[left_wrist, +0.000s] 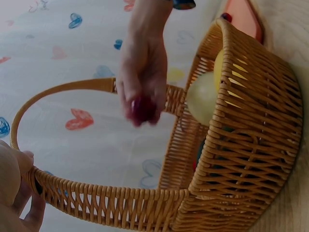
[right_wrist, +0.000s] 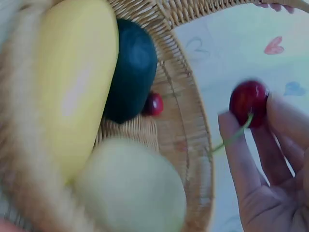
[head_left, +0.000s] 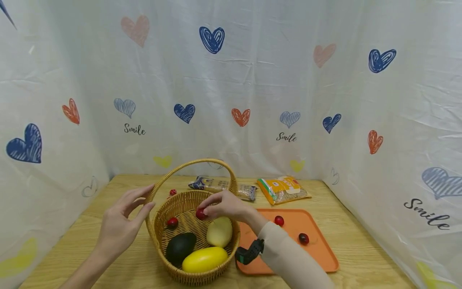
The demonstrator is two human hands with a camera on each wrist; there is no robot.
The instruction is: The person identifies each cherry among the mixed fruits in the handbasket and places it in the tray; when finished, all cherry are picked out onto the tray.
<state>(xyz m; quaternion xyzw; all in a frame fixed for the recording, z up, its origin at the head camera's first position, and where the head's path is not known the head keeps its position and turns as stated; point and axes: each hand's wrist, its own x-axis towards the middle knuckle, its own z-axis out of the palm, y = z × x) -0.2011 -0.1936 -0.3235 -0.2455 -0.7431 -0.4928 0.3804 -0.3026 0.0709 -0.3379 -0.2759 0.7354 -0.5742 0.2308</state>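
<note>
A wicker basket (head_left: 195, 279) with a tall arched handle (head_left: 195, 161) stands on the wooden table. The left hand (head_left: 120, 220) holds the left side of the handle between thumb and fingers. Over the basket's opening, the right hand (head_left: 227, 206) pinches a dark red cherry (right_wrist: 249, 99) whose green stem hangs free. Inside the basket lie another cherry (head_left: 172, 223), a dark green avocado-shaped fruit (head_left: 181, 248), a long yellow fruit (head_left: 205, 260) and a pale round fruit (head_left: 219, 233).
Right of the basket is an orange tray (head_left: 325, 257) bearing a red cherry (head_left: 279, 220) and a darker cherry (head_left: 303, 239). Behind are an orange-and-clear food bag (head_left: 283, 190) and a dark-ended packet (head_left: 213, 184). A small red item (head_left: 173, 192) lies behind the basket's left rim.
</note>
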